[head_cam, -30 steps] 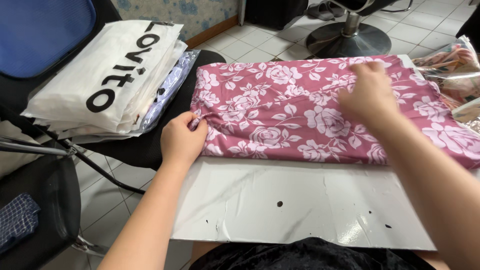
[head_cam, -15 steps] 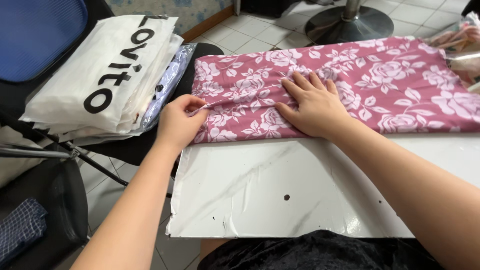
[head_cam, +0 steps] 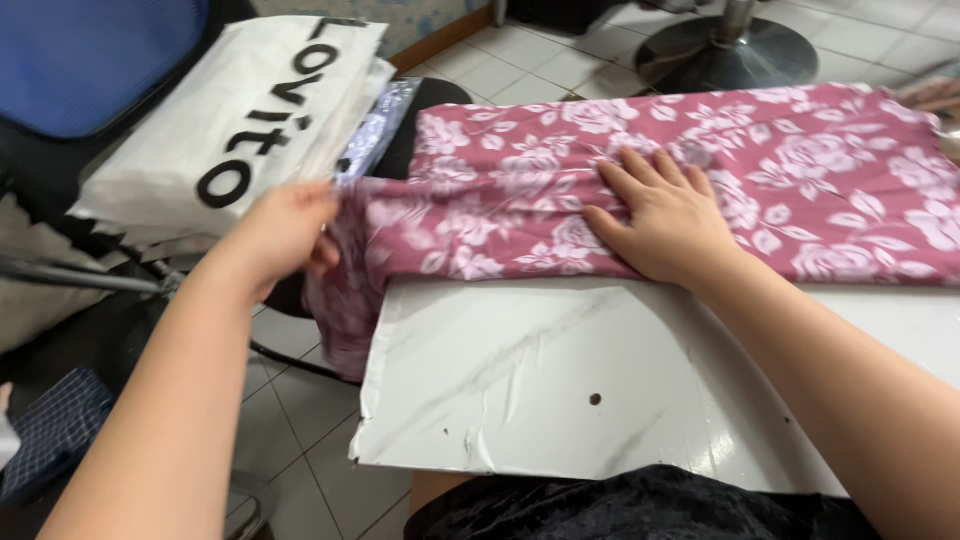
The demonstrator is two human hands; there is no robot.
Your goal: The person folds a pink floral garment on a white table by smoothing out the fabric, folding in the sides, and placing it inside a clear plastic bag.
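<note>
Left hand grips pink floral cloth beside white bags; right hand presses flat.

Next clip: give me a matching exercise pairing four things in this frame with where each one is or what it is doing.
1. left hand
2. right hand
3. pink floral cloth
4. white bags

a. stacked on the chair at left
b. pressing flat on the cloth
c. spread over the white board
d. gripping the cloth's end past the board's edge

Pairs: 1-d, 2-b, 3-c, 4-a
</note>
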